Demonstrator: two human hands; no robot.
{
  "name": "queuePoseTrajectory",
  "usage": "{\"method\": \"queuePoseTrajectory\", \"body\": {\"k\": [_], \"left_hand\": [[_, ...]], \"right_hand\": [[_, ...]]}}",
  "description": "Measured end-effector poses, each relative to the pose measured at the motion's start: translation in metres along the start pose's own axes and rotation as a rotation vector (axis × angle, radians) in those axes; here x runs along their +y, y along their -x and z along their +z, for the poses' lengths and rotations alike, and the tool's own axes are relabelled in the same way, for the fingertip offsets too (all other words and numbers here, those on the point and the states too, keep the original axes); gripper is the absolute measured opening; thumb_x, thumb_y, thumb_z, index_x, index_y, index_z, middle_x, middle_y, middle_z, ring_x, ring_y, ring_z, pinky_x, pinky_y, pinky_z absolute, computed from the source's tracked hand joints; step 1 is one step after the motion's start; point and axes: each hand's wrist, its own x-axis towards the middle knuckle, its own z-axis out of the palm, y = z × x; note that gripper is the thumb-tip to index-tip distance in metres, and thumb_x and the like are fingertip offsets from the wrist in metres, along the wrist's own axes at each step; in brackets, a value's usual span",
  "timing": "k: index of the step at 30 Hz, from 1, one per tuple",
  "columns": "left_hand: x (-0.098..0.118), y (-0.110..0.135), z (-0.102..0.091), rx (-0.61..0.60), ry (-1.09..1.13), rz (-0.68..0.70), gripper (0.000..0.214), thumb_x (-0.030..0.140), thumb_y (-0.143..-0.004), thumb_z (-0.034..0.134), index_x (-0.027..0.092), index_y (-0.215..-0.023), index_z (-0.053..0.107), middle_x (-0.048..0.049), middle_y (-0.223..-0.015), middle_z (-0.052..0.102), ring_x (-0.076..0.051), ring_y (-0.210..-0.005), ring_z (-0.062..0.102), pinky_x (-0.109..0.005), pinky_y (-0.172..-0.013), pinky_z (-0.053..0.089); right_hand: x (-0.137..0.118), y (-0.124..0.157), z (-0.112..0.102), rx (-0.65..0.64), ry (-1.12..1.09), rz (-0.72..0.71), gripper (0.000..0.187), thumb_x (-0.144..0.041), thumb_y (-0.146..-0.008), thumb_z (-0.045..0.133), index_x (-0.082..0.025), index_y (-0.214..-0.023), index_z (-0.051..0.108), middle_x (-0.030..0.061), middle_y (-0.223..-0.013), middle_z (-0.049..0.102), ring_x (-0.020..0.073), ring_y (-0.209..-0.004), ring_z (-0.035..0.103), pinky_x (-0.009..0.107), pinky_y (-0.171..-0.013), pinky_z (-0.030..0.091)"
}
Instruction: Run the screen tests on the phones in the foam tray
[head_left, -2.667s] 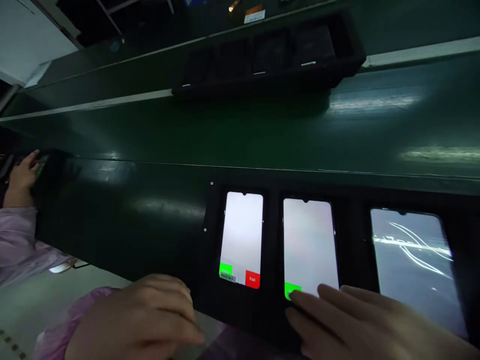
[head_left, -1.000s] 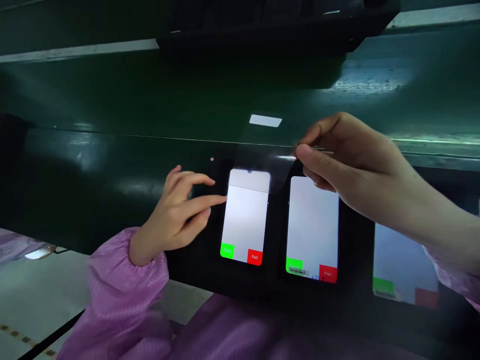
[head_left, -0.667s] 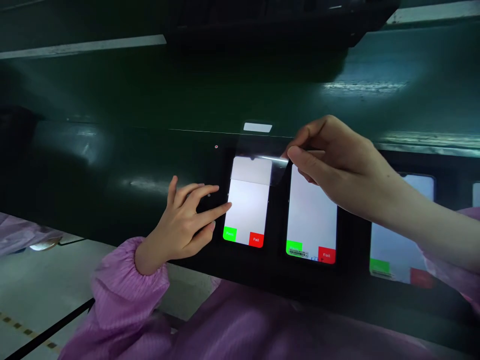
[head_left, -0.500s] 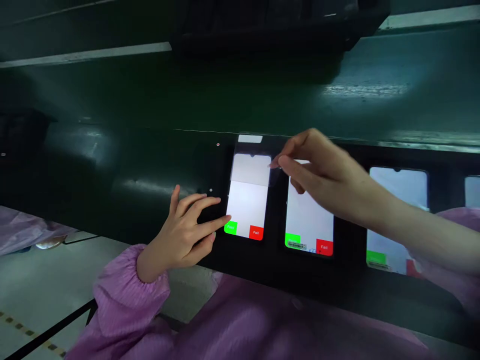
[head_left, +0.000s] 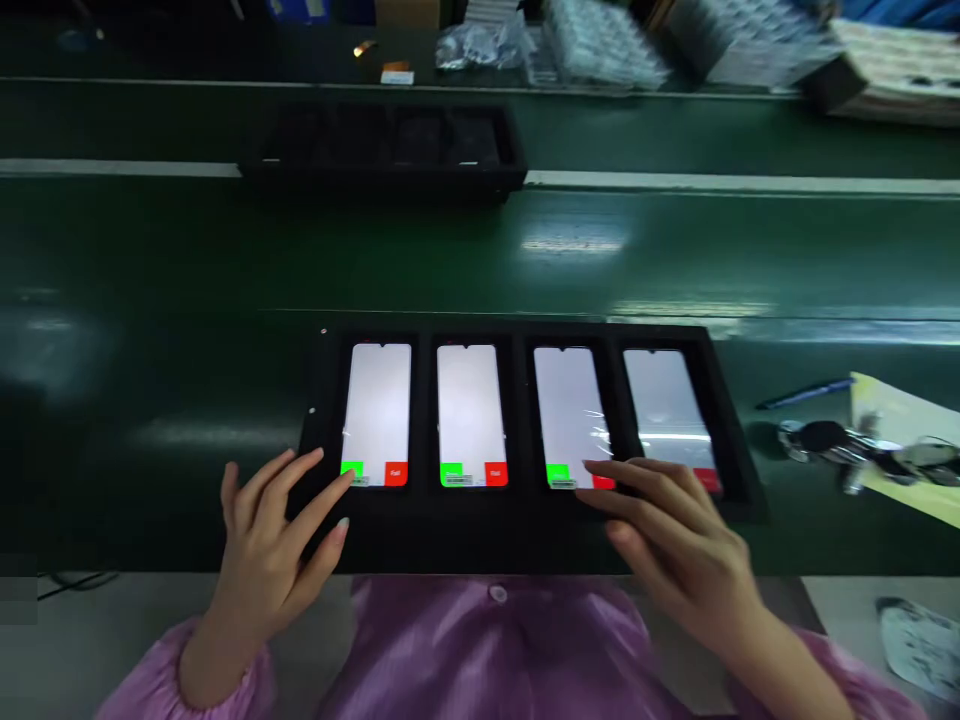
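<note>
Black tray (head_left: pixel 480 520), glossy notched phones (head_left: pixel 379 405), bent fingers (head_left: pixel 322 510)

Bare left hand (head_left: pixel 271 558): palm down, 5 digits spread, index extended. Bare right hand (head_left: pixel 694 560): palm down, fingers slightly bent, thumb apart.

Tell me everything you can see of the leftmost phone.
The leftmost phone lies face up in the end slot of the black tray. Its screen glows plain white inside a thin dark edge, with a small notch at the far end. A green block sits in the near left corner, a red block reading Fail in the near right. A small label shows beside the green. The left hand's index finger reaches that green corner; whether it touches is unclear.
</note>
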Motion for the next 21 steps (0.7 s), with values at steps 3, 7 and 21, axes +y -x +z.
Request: {"method": "queuePoseTrajectory", "body": {"k": [3,7,21], "left_hand": [[0.032,-0.016,0.007,0.060,0.099,0.067,0.038,0.018,-0.097,0.061,0.018,-0.134,0.067,-0.0160,-0.134,0.063,-0.031,-0.135,0.053,-0.065,-0.131,0.014],[0.068,-0.036,0.019,0.057,0.169,0.152,0.036,0.020,-0.099,0.061,0.022,-0.134,0.068,-0.0126,-0.130,0.069,-0.028,-0.127,0.059,-0.067,-0.131,0.012],[0.069,-0.017,0.023,0.007,0.021,-0.061,0.064,0.024,-0.099,0.060,0.039,-0.160,0.045,-0.0115,-0.148,0.056,-0.035,-0.137,0.050,-0.071,-0.129,0.010]], "right_hand": [[-0.002,0.023,0.008,-0.054,0.197,0.041,0.032,-0.041,-0.109,0.050,-0.027,-0.124,0.074,0.0121,-0.141,0.067,0.0313,-0.119,0.061,0.049,-0.090,0.050],[0.005,0.052,-0.001,0.118,0.145,0.156,0.029,-0.028,-0.107,0.050,-0.027,-0.121,0.075,0.0098,-0.139,0.068,0.0295,-0.122,0.060,0.050,-0.099,0.047],[0.057,0.105,-0.012,0.131,0.245,0.318,0.035,-0.031,-0.108,0.046,-0.030,-0.132,0.072,0.0131,-0.150,0.058,0.0357,-0.124,0.054,0.056,-0.099,0.038]]}}
